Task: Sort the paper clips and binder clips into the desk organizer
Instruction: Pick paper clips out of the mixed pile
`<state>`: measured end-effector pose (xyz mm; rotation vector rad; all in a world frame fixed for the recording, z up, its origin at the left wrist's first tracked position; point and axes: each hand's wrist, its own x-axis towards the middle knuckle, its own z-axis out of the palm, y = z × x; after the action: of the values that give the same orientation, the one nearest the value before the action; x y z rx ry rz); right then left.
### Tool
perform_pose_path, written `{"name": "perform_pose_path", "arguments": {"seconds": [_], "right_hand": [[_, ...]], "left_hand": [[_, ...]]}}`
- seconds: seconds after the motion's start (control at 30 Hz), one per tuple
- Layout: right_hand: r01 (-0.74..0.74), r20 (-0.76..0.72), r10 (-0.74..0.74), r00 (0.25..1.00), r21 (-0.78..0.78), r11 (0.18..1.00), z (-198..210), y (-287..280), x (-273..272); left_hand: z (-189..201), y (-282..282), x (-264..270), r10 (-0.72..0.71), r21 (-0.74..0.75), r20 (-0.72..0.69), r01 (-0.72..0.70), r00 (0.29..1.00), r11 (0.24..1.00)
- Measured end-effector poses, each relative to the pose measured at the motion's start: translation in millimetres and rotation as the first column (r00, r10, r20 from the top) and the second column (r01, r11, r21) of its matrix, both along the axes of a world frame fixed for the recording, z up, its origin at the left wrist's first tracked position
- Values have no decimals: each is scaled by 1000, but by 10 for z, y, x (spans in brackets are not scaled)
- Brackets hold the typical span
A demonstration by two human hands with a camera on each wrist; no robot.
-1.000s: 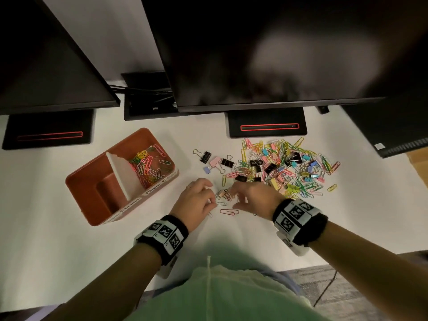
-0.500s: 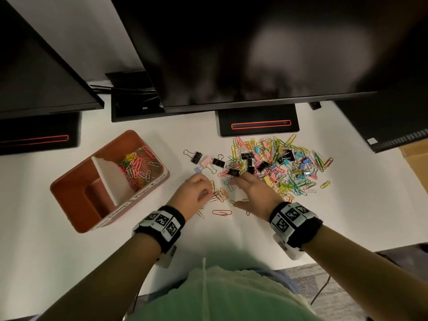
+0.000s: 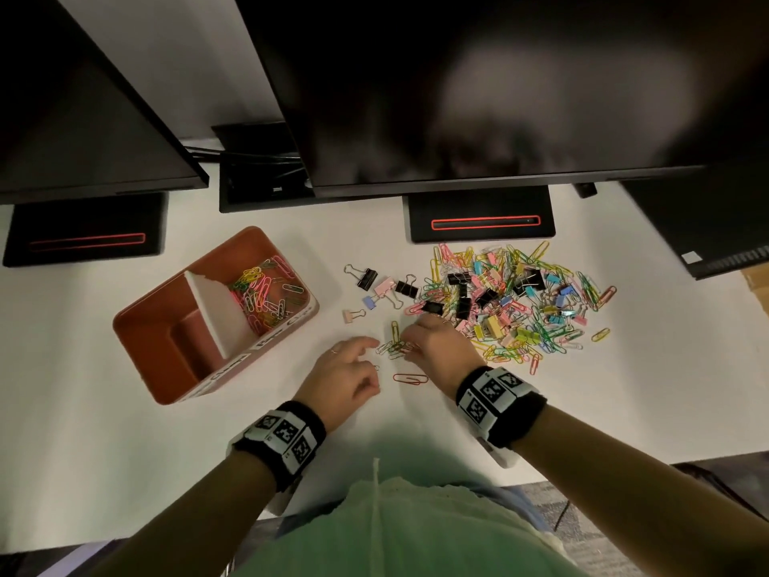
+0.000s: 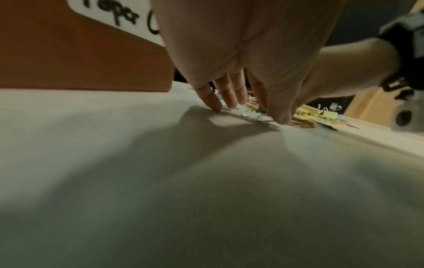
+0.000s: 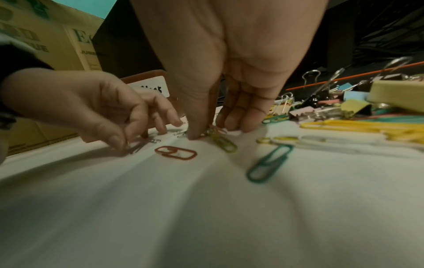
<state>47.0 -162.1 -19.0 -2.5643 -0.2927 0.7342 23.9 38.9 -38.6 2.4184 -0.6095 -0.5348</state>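
Observation:
An orange desk organizer (image 3: 150,326) stands at the left, with colored paper clips (image 3: 266,293) in its right compartment. A mixed pile of paper clips and binder clips (image 3: 512,301) lies at the right. Between my hands sits a small cluster of paper clips (image 3: 393,347). My right hand (image 3: 405,341) pinches this cluster (image 5: 213,133) between thumb and fingertips (image 5: 229,125) on the table. My left hand (image 3: 370,364) is beside it, its thumb and curled forefinger closing on a silver paper clip (image 5: 142,143). A red paper clip (image 3: 410,378) lies loose nearer to me.
Several binder clips (image 3: 387,285) lie apart between the organizer and the pile. Monitor stands (image 3: 482,220) and dark screens hang over the back of the white table (image 3: 125,451). A green paper clip (image 5: 268,163) lies right of my right hand. Cardboard boxes (image 5: 69,45) are at the left.
My right hand has drawn back from the edge of the pile to the small cluster. My left hand has shifted slightly toward me, onto a silver clip.

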Motion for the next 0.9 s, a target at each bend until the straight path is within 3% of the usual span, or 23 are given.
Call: {"name": "perform_pose_path", "arguments": {"seconds": [0.23,0.47,0.73,0.9], "right_hand": [[65,-54,-62,997,65,996,34,-69,88],[-18,-20,19,1000,62,998,170,-244,105],[-15,-80,19,997,52,999,175,-387,-146],[44,-49,-43,998,15,999,67,-306,-188]], "left_hand": [[-62,-202,159,100,-96,66,-94,993,991],[-30,-299,316,166,-40,-43,-168,985,985],[-13,-330,350,113,8,-36,-113,993,994],[74,-253,294,104,-95,-94,-113,990,989]]}}
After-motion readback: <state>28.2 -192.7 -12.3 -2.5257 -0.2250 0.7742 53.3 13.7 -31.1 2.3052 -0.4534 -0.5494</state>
